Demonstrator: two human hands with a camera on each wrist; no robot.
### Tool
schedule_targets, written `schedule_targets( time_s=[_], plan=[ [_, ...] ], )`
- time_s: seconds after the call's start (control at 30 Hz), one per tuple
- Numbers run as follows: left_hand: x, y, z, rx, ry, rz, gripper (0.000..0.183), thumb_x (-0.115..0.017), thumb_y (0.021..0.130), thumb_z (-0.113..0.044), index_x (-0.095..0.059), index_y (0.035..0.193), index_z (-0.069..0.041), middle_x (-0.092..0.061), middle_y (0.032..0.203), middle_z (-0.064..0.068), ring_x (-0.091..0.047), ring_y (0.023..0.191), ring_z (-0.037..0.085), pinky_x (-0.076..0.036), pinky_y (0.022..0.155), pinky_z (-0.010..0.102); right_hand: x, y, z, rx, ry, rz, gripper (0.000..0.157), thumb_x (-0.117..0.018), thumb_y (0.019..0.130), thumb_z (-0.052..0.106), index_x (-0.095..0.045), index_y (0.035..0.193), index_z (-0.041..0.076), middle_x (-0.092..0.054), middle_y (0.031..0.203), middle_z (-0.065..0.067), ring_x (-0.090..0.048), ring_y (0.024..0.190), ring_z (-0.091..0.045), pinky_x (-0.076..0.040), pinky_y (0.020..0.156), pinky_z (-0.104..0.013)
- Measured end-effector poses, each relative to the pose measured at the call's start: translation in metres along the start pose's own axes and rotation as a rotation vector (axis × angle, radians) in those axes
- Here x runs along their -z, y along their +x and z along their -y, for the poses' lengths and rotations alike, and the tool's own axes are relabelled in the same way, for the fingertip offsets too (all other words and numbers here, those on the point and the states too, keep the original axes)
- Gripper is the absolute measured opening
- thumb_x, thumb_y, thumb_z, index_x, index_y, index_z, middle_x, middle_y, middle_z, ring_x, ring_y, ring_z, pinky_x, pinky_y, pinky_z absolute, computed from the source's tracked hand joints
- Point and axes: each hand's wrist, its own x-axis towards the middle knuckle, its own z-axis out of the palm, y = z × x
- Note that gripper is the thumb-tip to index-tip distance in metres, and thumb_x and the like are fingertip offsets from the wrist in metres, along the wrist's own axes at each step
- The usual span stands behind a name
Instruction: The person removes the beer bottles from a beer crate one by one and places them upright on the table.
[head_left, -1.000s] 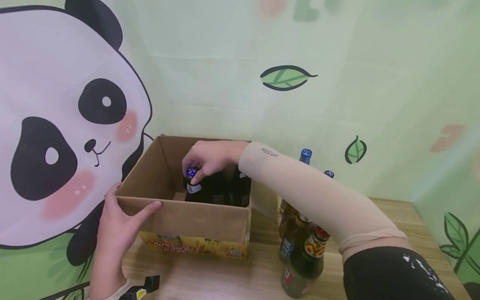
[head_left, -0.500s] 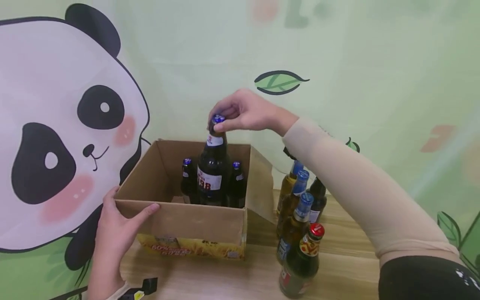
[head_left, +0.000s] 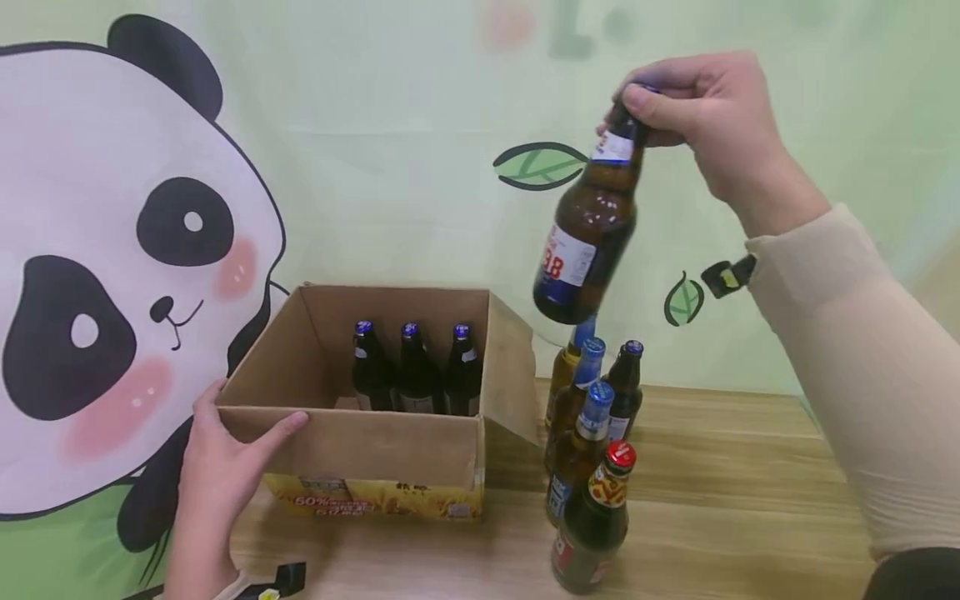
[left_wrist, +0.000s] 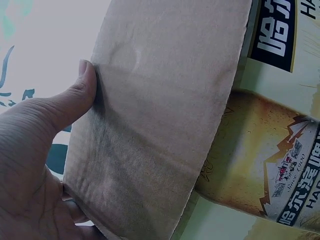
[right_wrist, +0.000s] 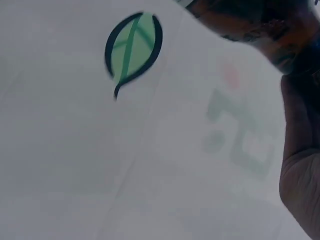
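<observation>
My right hand (head_left: 708,125) grips a brown beer bottle (head_left: 588,233) by its capped neck, high above the table and tilted with its base to the left. Part of that bottle (right_wrist: 255,25) shows at the top of the right wrist view. With my left hand (head_left: 225,458) I hold the near left corner of an open cardboard box (head_left: 390,442), thumb over the front flap (left_wrist: 160,110) and fingers around the side. Inside the box stand three dark bottles (head_left: 417,371) with blue caps, their lower parts hidden by the front wall.
Right of the box, several bottles stand close together on the wooden table (head_left: 712,467). Among them are a red-capped green bottle (head_left: 592,529), a blue-capped amber bottle (head_left: 581,458) and a dark bottle (head_left: 626,387). A side flap (head_left: 513,375) sticks out toward them.
My right hand has lifted the beer bottle out of the box and carried it up and to the right, over the standing bottles. The left hand keeps its hold on the box corner.
</observation>
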Motion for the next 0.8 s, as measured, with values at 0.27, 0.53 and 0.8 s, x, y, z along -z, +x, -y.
schedule_targets(
  time_s=[0.27,0.53,0.8],
  plan=[
    [0.006,-0.002,0.005,-0.005,0.003,-0.025,0.124,-0.082,0.076,-0.059,-0.004,0.162,-0.015,-0.029,0.157,0.026,-0.035,0.138,0.047,-0.030,0.110,0.069,0.044,-0.068,-0.019,-0.164,-0.492,-0.137,0.029,-0.078,0.090,0.026,-0.077,0.107,0.003,-0.075,0.084,0.015,-0.071,0.077,0.000,-0.052,0.074,-0.009],
    [0.009,0.000,0.008,0.030,0.016,-0.004,0.127,-0.081,0.076,-0.061,0.000,0.162,-0.015,-0.026,0.158,0.027,-0.033,0.139,0.050,-0.029,0.109,0.072,0.047,-0.155,-0.087,-0.217,-0.736,-0.131,0.038,-0.073,0.094,0.034,-0.075,0.114,0.002,-0.076,0.100,-0.014,-0.061,0.075,0.014,-0.046,0.067,-0.005],
    [0.010,0.001,0.005,0.044,0.011,0.005,0.127,-0.080,0.076,-0.062,0.001,0.162,-0.014,-0.024,0.159,0.027,-0.032,0.140,0.050,-0.028,0.109,0.072,0.026,-0.227,-0.151,-0.141,-0.815,-0.206,0.029,-0.079,0.089,0.026,-0.078,0.105,0.002,-0.076,0.090,-0.017,-0.058,0.071,0.017,-0.047,0.058,-0.006]
  ],
)
